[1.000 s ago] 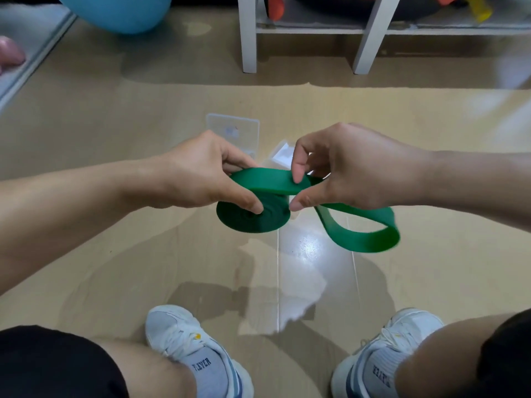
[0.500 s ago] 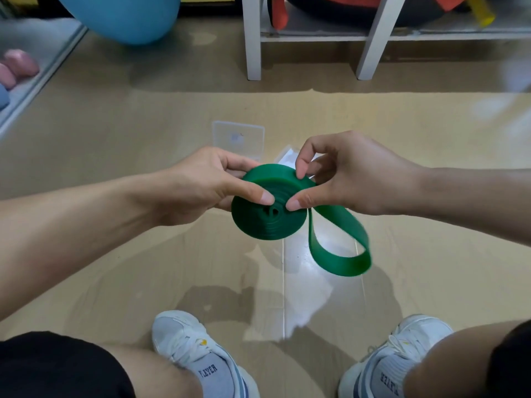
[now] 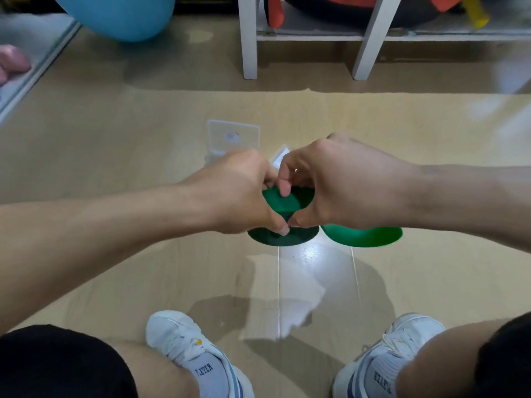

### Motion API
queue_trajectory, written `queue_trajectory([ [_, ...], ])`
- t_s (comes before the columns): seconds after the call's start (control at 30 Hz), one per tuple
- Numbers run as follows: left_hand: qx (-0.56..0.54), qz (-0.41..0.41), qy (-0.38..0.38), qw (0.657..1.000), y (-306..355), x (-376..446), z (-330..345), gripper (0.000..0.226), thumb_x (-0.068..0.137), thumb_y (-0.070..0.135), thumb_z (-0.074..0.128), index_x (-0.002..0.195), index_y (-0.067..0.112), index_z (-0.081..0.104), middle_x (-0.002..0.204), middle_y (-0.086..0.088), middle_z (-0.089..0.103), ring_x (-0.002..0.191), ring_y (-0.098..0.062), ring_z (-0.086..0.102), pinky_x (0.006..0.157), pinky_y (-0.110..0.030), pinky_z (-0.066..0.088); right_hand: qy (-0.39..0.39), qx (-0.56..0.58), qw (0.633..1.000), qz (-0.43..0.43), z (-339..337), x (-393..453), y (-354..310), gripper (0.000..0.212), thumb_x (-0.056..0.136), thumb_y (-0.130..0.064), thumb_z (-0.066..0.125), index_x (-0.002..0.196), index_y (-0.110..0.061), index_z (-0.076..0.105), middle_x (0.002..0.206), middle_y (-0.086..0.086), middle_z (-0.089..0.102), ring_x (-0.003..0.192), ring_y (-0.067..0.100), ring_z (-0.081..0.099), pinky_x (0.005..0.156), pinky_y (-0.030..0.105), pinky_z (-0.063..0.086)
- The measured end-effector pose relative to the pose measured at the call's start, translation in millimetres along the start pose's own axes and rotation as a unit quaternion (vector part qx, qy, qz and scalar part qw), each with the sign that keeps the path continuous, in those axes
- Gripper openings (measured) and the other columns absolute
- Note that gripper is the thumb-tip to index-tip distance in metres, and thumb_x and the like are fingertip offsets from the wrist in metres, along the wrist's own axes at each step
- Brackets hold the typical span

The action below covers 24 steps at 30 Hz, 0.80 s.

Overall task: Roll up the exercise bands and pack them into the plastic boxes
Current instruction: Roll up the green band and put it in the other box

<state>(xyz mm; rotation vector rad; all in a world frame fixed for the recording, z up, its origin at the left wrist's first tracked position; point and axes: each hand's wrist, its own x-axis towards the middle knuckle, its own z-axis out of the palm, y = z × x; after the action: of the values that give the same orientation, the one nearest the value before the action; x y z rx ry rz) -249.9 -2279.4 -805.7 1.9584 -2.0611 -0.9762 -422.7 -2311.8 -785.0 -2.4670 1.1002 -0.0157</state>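
A green exercise band, mostly wound into a flat coil, is held above the wooden floor, its loose loop trailing toward 3 o'clock. The left hand and right hand both pinch the coil, thumbs meeting at its centre. A clear plastic box lies on the floor at 12 o'clock.

Green band roll mostly covered by both hands; left hand and right hand fingertips hidden behind each other and the roll, exact grip unclear; clear plastic box lower edge blocked by left hand; second clear piece barely visible, can't identify; blue ball and white shelf cut off at top edge; pink object cropped at left, blurred.
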Motion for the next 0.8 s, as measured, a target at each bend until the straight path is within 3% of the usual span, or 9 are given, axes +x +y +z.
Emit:
queue_trajectory([
  [0.07,-0.076,-0.014,-0.028,0.997,-4,0,-7,0.026,0.059,0.03,0.097,0.068,0.025,0.073,0.058,0.01,0.064,0.055,-0.015,0.062,0.054,-0.03,0.049,-0.014,0.086,0.996,0.0,0,2,7,0.031,0.072,-0.034,0.088,0.094,-0.034,0.066,0.087,-0.016,0.075,0.077,-0.003,0.067,0.073,0.023,0.057],
  [0.13,-0.158,-0.043,-0.042,0.986,-11,-1,-14,0.025,0.06,0.018,0.096,0.078,0.017,0.078,0.075,0.0,0.078,0.074,-0.023,0.076,0.068,-0.037,0.061,-0.022,0.208,0.978,0.006,-2,6,19,0.032,0.072,-0.025,0.09,0.095,-0.028,0.067,0.092,-0.009,0.078,0.087,0.008,0.074,0.084,0.034,0.061],
  [0.23,-0.251,-0.07,-0.045,0.965,-26,2,-20,0.029,0.066,0.005,0.09,0.091,0.007,0.076,0.086,-0.009,0.08,0.081,-0.023,0.078,0.067,-0.026,0.06,-0.017,0.298,0.954,0.018,-6,8,42,0.032,0.07,-0.016,0.09,0.087,-0.015,0.063,0.087,0.003,0.077,0.097,0.026,0.075,0.086,0.05,0.061],
  [0.37,-0.373,-0.09,-0.061,0.921,-43,3,-20,0.052,0.063,0.01,0.088,0.111,-0.002,0.071,0.104,-0.014,0.079,0.098,-0.028,0.076,0.084,-0.036,0.063,-0.026,0.333,0.942,0.047,-2,5,51,0.031,0.071,-0.013,0.088,0.089,-0.01,0.063,0.079,-0.004,0.075,0.085,0.017,0.076,0.077,0.031,0.06],
  [0.47,-0.41,-0.085,-0.096,0.903,-49,4,-15,0.062,0.065,0.005,0.086,0.122,-0.005,0.064,0.114,-0.016,0.076,0.107,-0.029,0.074,0.089,-0.038,0.062,-0.01,0.307,0.95,0.05,1,6,45,0.03,0.069,-0.018,0.091,0.086,-0.014,0.066,0.075,-0.007,0.073,0.08,0.018,0.075,0.076,0.035,0.062],
  [0.57,-0.366,-0.081,-0.132,0.917,-45,2,-13,0.063,0.064,0.007,0.09,0.122,0.005,0.065,0.113,-0.011,0.077,0.107,-0.028,0.073,0.091,-0.041,0.06,-0.013,0.26,0.964,0.055,-1,5,34,0.027,0.068,-0.023,0.093,0.08,-0.021,0.069,0.074,-0.009,0.074,0.068,0.007,0.069,0.07,0.029,0.058],
  [0.7,-0.131,-0.027,-0.089,0.987,-25,-2,-7,0.044,0.062,0.038,0.095,0.099,0.033,0.071,0.093,0.011,0.078,0.087,-0.012,0.075,0.087,-0.044,0.061,-0.034,0.101,0.994,0.014,3,3,16,0.023,0.069,-0.031,0.09,0.079,-0.032,0.069,0.07,-0.016,0.069,0.063,0.001,0.06,0.058,0.019,0.049],
  [0.8,-0.083,0.005,-0.075,0.994,-17,-3,-2,0.032,0.064,0.036,0.095,0.088,0.032,0.074,0.084,0.015,0.077,0.079,-0.009,0.075,0.081,-0.049,0.062,-0.047,0.058,0.997,0.009,6,3,12,0.028,0.067,-0.034,0.091,0.078,-0.033,0.065,0.064,-0.023,0.062,0.064,-0.009,0.056,0.054,0.009,0.042],
])
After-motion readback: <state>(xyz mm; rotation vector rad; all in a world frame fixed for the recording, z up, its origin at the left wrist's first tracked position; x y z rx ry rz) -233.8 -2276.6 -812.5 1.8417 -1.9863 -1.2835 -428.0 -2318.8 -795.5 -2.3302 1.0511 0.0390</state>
